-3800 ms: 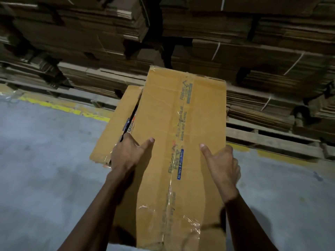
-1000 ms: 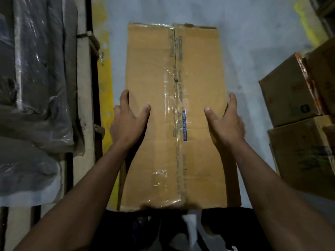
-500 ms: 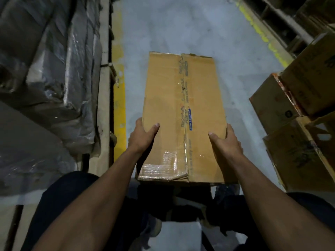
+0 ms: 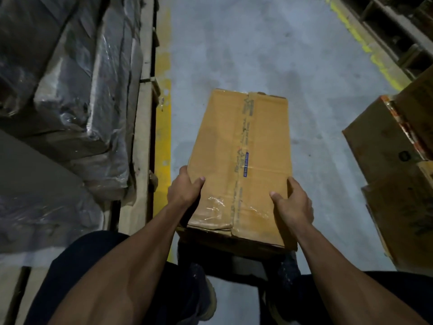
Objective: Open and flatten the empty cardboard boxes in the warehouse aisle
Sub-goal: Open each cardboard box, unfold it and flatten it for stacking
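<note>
A long brown cardboard box [image 4: 241, 146], sealed with clear printed tape along its middle seam, lies lengthwise in front of me over the grey floor. My left hand [image 4: 184, 190] grips its left side near the close end, thumb on top and fingers down the side. My right hand [image 4: 294, 204] grips the right side the same way. The box's near end sits just above my legs and shoes.
A wooden pallet [image 4: 143, 118] with plastic-wrapped stacks [image 4: 77, 85] runs along the left, beside a yellow floor line [image 4: 162, 127]. Several brown cartons [image 4: 396, 160] are piled at the right. Racking [image 4: 398, 31] stands at the far right, with grey aisle floor [image 4: 246, 43] ahead.
I turned from the stacked flattened cardboard to face down the aisle. The box came lower and closer to my legs, and both hands slid from flat on top to gripping its sides.
</note>
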{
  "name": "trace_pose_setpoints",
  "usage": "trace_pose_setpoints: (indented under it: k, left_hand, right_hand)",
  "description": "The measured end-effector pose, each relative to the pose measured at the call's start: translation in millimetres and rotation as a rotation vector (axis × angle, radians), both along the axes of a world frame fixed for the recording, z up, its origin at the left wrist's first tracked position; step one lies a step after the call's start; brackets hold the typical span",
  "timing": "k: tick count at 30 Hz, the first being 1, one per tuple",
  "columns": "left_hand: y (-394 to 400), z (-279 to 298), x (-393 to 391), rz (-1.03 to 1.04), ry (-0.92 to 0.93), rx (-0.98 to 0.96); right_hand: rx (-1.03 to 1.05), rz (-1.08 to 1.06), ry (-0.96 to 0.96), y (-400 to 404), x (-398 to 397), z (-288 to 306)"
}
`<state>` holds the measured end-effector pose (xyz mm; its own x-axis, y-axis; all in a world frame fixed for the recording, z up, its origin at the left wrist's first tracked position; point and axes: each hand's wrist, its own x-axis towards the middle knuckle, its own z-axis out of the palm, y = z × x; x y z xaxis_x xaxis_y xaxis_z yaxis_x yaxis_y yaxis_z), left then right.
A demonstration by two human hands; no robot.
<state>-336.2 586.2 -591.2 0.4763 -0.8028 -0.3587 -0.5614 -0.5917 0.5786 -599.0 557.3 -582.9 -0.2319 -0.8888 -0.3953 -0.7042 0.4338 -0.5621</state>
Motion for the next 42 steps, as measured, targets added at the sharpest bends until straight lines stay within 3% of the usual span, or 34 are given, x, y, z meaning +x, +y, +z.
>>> trace_pose_setpoints:
  k: [11, 18, 21, 25, 33, 42]
  left_hand:
    - [-37, -58, -9, 0.033, 0.087, -0.027]
    - [-55, -67, -13, 0.068, 0.056, -0.059]
    - [-49, -63, -14, -0.019, 0.012, -0.040]
    - [-21, -55, -16, -0.302, -0.152, 0.040]
    - [45, -48, -11, -0.572, -0.150, 0.235]
    - [44, -61, -16, -0.387, -0.164, 0.021]
  right_hand:
    - [-0.042, 0.013, 0.102, -56, 3, -44]
    - [-0.136, 0.115, 0.184, -75, 0, -61]
    - [-0.084, 0.125, 0.196, -70, 0, -59]
    - [0.077, 0.180, 0.214, -41, -6, -49]
    - [0.200, 0.378, 0.061, 30, -34, -40]
    - [0.049, 0.237, 0.128, 26, -25, -53]
